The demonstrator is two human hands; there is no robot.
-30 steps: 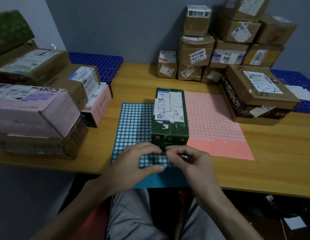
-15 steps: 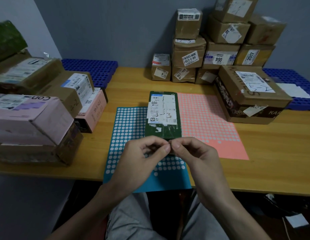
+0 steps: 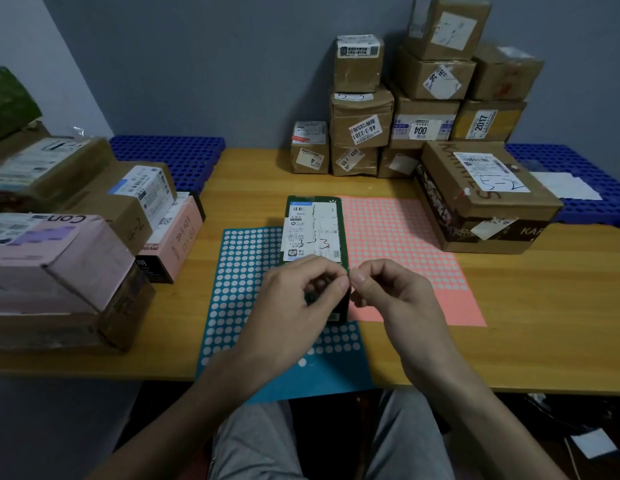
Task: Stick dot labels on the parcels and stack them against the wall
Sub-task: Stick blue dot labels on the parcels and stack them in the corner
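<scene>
While pinched tip against tip over its near end, left hand (image 3: 291, 306) and right hand (image 3: 395, 299), whether on anything cannot tell; one dark green parcel (image 3: 341, 230), white shipping label (image 3: 312, 230) scrawled 3-3, flat on bench (image 3: 543, 306) across two dot sheets, blue sheet (image 3: 239, 271) and pink sheet (image 3: 405, 244).

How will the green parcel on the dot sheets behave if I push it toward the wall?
The green parcel lies flat on its broad face, so it probably will not tip. Its straight edges suggest a stiff box. It rests on the blue sheet and pink sheet, which may slide.
</scene>
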